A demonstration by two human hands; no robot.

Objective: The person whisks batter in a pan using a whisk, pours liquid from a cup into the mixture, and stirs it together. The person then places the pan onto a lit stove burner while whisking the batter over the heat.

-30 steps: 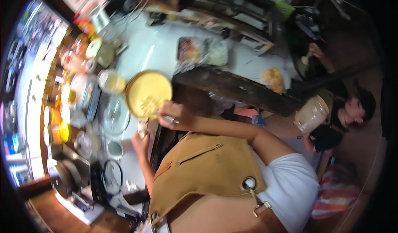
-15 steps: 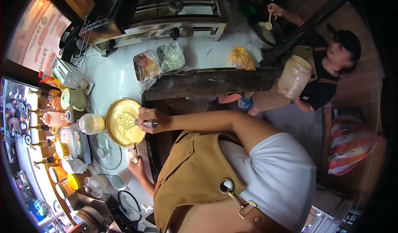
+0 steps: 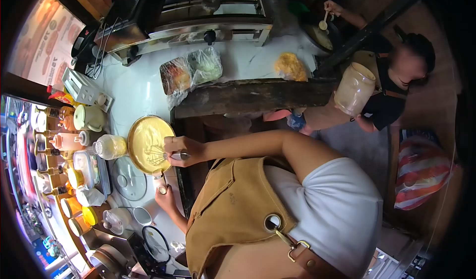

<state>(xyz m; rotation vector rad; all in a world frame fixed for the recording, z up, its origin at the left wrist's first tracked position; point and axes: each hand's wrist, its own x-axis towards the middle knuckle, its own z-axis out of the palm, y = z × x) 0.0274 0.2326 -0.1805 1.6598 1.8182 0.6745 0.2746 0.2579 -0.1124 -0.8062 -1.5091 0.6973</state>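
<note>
A round pan stands on the white counter, holding a thick pale-yellow mixture. My right hand is closed around the metal handle of a wire whisk, whose loops dip into the mixture near the pan's inner side. Below it in the view, my left hand grips the pan's handle. A lidded jar with pale contents lies or stands close to the pan's far rim; I cannot tell which. Near my left hand is a glass lid.
Bottles, tubs and jars line the counter's far edge. Plastic-wrapped trays and an orange-yellow heap sit near a grill. A co-worker holds a large jar and a ladle over a dark pan.
My right hand and the whisk have moved toward me and slightly down in the view, within the pan. My left hand stays on the handle. The co-worker's ladle has shifted slightly.
</note>
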